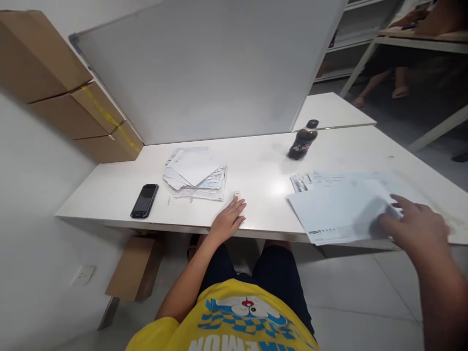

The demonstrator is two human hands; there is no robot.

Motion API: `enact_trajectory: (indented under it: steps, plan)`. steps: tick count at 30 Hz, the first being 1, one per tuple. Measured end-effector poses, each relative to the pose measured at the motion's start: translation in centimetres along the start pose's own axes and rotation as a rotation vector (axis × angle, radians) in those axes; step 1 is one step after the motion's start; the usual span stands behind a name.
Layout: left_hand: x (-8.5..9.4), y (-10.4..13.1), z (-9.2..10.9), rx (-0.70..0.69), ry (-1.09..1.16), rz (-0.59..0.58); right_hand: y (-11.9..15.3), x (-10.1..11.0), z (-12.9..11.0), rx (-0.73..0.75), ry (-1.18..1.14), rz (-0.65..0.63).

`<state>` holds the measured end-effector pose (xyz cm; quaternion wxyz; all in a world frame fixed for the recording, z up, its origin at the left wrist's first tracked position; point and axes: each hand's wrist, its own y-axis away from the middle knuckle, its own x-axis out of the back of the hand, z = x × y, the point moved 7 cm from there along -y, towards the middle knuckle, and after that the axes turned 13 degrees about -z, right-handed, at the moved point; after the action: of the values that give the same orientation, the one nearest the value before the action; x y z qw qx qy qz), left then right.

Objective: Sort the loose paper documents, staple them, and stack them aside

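My left hand (228,222) lies on the white table near its front edge, fingers stretched out, with its fingertips at a small white piece (237,193). On the right, my right hand (417,222) is at the right edge of a stack of papers (340,207), thumb and fingers around that edge, slightly blurred. The front corner of these papers hangs over the table's edge. A second, untidy pile of papers (195,170) lies left of centre, beyond my left hand.
A black phone (145,201) lies at the left, and a dark drink bottle (303,141) stands behind the right papers. A whiteboard (204,73) rises behind the table (256,161). Cardboard boxes (40,53) are stacked at the left. A person's legs (400,80) show at the upper right.
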<state>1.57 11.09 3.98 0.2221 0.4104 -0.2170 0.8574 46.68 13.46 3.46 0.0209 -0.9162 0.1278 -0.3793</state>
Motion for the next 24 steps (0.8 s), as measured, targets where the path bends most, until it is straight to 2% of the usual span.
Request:
enact_trajectory:
  steps: [3, 6, 7, 9, 11, 13, 15, 17, 19, 21, 24]
  plan:
    - [-0.1, 0.2, 0.1, -0.002, -0.016, 0.005, 2.2, -2.0, -3.0, 0.044, 0.237, 0.055]
    - [-0.3, 0.2, 0.2, 0.003, -0.022, -0.004, 5.5, -7.0, -7.0, 0.175, 0.225, -0.053]
    - [-0.4, 0.2, 0.2, 0.007, -0.018, -0.007, 6.4, -8.8, -7.7, 0.18, 0.236, -0.106]
    - [-0.7, 0.2, 0.3, 0.015, -0.011, -0.017, 7.7, -11.0, -8.5, 0.174, 0.234, -0.127]
    - [-0.9, 0.3, 0.3, 0.004, -0.01, -0.028, 7.9, -11.7, -8.4, 0.175, 0.223, -0.084]
    - [-0.6, 0.3, 0.1, -0.03, -0.014, -0.033, 7.3, -11.4, -8.1, 0.187, 0.228, -0.042]
    - [0.8, 0.0, -0.7, -0.045, -0.039, -0.018, 6.3, -10.9, -7.8, 0.198, 0.258, -0.052]
    - [3.3, -0.6, -2.5, 0.022, -0.095, 0.023, 5.5, -10.5, -7.8, 0.219, 0.303, -0.08]
    - [6.6, -1.4, -5.4, 0.181, -0.177, 0.063, 5.0, -10.1, -8.2, 0.268, 0.362, -0.099]
    - [9.5, -1.9, -8.6, 0.389, -0.282, 0.046, 4.7, -9.5, -8.7, 0.314, 0.431, -0.069]
    - [11.9, -1.8, -12.5, 0.637, -0.427, -0.056, 4.3, -8.7, -9.0, 0.322, 0.527, -0.015]
